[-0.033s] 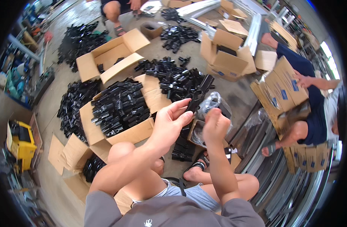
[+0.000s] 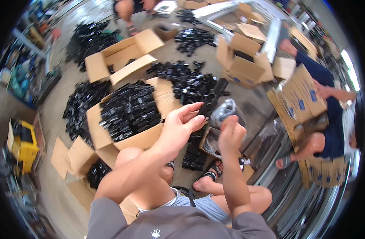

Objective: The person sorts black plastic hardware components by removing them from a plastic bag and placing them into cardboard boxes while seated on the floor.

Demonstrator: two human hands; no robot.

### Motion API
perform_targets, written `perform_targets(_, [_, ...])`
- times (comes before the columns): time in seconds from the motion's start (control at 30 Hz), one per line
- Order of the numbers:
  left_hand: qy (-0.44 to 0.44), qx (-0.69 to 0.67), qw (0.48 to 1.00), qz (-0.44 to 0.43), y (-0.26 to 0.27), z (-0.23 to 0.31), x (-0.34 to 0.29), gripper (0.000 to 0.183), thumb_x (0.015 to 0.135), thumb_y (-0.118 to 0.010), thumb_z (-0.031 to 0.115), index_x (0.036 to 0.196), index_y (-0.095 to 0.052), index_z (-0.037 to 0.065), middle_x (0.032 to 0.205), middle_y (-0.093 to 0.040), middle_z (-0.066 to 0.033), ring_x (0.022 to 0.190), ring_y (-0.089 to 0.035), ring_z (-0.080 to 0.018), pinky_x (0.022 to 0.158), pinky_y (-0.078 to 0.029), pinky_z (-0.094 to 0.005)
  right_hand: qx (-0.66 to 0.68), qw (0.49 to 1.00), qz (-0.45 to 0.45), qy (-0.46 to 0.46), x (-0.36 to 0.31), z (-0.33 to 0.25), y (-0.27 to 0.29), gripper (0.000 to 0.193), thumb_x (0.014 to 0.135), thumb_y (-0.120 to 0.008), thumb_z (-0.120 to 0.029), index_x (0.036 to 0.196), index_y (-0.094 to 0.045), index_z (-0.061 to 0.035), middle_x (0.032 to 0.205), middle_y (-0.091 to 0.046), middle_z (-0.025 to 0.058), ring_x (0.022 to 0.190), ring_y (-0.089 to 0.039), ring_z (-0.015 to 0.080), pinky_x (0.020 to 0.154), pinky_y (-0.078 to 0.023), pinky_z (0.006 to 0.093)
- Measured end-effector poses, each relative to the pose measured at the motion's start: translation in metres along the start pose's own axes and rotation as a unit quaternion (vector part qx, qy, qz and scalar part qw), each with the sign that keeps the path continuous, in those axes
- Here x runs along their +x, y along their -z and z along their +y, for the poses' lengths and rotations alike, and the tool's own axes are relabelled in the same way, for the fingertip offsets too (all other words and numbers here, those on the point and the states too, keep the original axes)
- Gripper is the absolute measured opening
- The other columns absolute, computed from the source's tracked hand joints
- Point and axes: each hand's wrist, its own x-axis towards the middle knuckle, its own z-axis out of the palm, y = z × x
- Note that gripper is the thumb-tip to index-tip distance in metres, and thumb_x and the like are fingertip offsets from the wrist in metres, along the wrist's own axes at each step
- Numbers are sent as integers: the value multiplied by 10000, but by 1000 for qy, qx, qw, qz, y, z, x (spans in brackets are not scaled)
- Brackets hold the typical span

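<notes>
1. Left of your left hand (image 2: 179, 125): open carton (image 2: 140, 138) heaped with black parts (image 2: 130, 111).
2. At your left fingertips: one black part (image 2: 215, 95), pinched, tilted up and away. Same pinch as the earlier frame; handling looks barely advanced.
3. Right of that part: your right hand (image 2: 232, 134), curled into a fist, can't tell if holding anything. Now slightly further right; surroundings shifted too.

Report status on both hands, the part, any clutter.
Left hand pinching black part. Right hand fisted, contents hidden. Clear plastic bag beside right hand.
</notes>
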Motion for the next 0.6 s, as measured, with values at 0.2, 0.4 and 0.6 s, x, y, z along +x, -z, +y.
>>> perform_targets(0.2, [-4, 89, 996, -17, 148, 59, -44, 535, 981, -732, 154, 1465, -558, 6, 1217, -722, -99, 1120, -706, -184, 1025, -557, -321, 27, 982, -18, -187, -11, 121, 24, 615, 1108, -489, -488, 636, -533, -98, 568, -458, -28, 528, -443, 83, 490, -327, 270])
perform_targets(0.4, [188, 240, 922, 238, 358, 5, -251, 521, 960, -721, 85, 1452, -567, 11, 1171, -736, -93, 1000, -715, -150, 909, -584, -294, 19, 958, -116, -260, -36, 232, 10, 507, 1098, -528, -446, 762, -601, -73, 651, -560, -1, 571, -514, 83, 525, -414, 264])
perform_targets(0.6, [299, 254, 869, 302, 438, -117, -367, 466, 896, -693, -60, 1354, -644, 5, 1133, -746, -98, 1021, -713, -178, 908, -583, -318, 6, 947, -197, -252, -50, 247, -9, 476, 1099, -539, -408, 827, -640, -31, 697, -614, 25, 619, -580, 102, 563, -470, 268])
